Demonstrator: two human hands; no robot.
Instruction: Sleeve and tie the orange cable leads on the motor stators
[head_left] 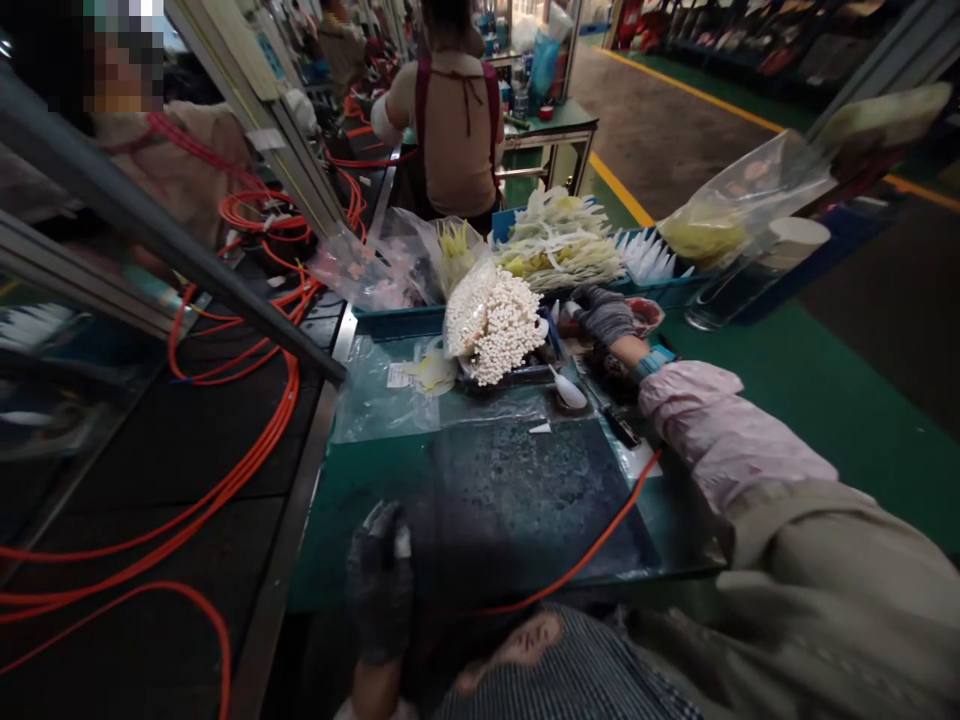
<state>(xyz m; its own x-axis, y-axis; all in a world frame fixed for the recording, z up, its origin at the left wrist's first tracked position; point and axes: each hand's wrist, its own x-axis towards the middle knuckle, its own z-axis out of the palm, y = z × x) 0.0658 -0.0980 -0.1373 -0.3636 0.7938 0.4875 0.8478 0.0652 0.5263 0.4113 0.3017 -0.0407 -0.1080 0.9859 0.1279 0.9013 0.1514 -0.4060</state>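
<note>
My left hand point(381, 580), in a dark grey glove, is low over the front edge of the work table. Its fingers are curled together, with a small pale patch at the fingertips that I cannot make out. My right hand point(606, 315), in a grey glove, reaches to the back right, beside a small reddish bowl point(645, 314). The fingers are bent down among small items; what they grip is hidden. Just left of it stands a bundle of white bead-tipped stems point(504, 325) in clear wrap. A white squeeze bottle point(568, 388) lies nearer me.
A dark mat point(525, 500) covers the table's front, with a small white piece point(540, 428) on it. An orange cable point(592, 548) crosses the mat. Pale green leaves point(559, 245) fill a blue bin behind. A clear cup point(724, 285) stands right. Orange tubing point(247, 470) lies left. A person point(456, 120) sits ahead.
</note>
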